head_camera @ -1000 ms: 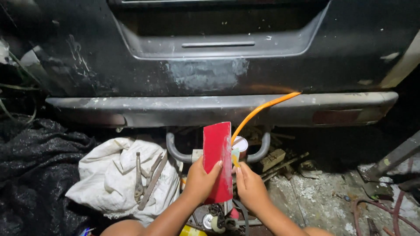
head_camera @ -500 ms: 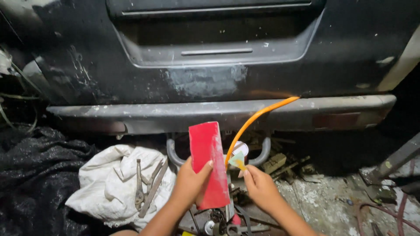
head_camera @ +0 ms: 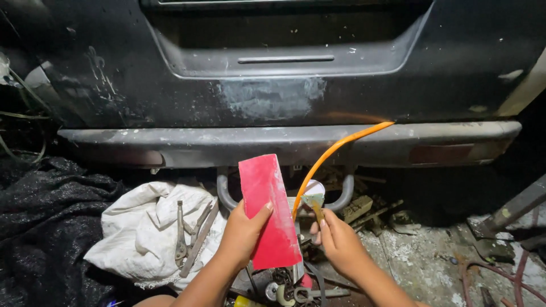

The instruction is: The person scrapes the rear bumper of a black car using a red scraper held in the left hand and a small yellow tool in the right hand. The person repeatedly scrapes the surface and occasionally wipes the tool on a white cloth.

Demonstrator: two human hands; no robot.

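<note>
Bare forearms, no sleeves, gloves

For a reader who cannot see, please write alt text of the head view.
A person's left hand holds a red flat board and the right hand a small putty knife, before a dark car rear with a grey sanded patch. Pliers lie on white cloth.

One red board (head_camera: 268, 210), one orange hose (head_camera: 335, 150), one white cloth (head_camera: 142, 227), two hands (head_camera: 242, 233).
</note>
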